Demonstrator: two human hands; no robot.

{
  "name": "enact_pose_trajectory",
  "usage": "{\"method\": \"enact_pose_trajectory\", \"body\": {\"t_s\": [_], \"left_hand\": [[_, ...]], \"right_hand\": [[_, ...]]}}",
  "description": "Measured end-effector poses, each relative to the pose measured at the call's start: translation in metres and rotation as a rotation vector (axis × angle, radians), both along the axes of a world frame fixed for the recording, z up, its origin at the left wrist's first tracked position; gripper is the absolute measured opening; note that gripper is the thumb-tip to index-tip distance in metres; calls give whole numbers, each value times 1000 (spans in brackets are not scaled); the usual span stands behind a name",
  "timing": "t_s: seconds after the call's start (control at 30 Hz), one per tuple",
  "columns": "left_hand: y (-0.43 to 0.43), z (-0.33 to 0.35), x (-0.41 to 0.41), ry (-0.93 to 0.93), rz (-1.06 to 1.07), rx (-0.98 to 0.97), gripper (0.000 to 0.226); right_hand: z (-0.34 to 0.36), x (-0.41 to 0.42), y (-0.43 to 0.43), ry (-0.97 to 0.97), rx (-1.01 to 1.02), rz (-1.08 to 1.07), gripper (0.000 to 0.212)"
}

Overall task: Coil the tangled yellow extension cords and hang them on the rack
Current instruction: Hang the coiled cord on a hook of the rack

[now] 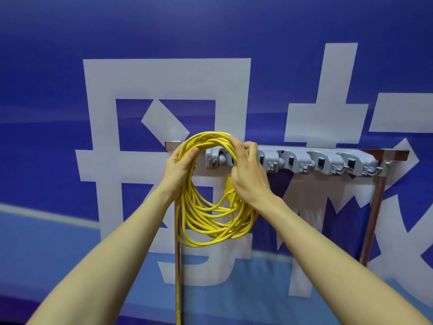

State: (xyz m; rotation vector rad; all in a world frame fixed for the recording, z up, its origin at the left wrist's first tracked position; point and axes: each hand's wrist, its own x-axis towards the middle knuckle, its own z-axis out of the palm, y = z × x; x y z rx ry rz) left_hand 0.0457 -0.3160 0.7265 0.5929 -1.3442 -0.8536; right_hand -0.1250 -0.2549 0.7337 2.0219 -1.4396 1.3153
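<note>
Blue banner (46,90) behind grey rack (328,158); at its left end, left hand (180,165) and right hand (248,179) grip the yellow cord coil (210,221).

The person's two slender bare forearms are showing from the lower left and lower right of the frame, uncovered along their whole visible length. The bare left hand (180,165) and bare right hand (248,177) are showing near the centre.

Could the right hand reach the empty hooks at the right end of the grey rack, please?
Probably yes: the right hand is at the grey rack, whose right hooks hang empty, though it grips the yellow cord coil.
</note>
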Motion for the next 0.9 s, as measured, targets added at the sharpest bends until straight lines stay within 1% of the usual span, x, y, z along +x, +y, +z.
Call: {"method": "enact_pose_trajectory", "body": {"t_s": [0.13, 0.23, 0.33, 0.43, 0.5, 0.6, 0.73, 0.8, 0.9], "left_hand": [[-1, -17, 16, 19, 33, 48, 26], [-2, -18, 17, 44, 60, 51, 21], [-4, -14, 12, 53, 100, 44, 26], [-3, -15, 8, 63, 104, 41, 21], [0, -17, 8, 49, 97, 37, 17], [4, -21, 11, 16, 82, 33, 21], [6, -27, 10, 34, 42, 56, 24], [5, -29, 10, 53, 39, 82, 29], [4, -34, 10, 61, 19, 143, 30]], "right_hand": [[-18, 17, -3, -51, 118, 95, 65], [-24, 23, -14, -133, 136, 106, 60], [-26, 28, -21, -134, 125, 43, 57], [-32, 32, -25, -84, 129, -58, 66], [-36, 33, -27, -85, 154, -83, 70], [-42, 35, -30, -117, 211, -82, 70], [-43, 33, -33, -258, 240, 35, 53], [-40, 34, -34, -391, 252, 102, 47], [-34, 41, -36, -608, 197, 168, 42]]}}
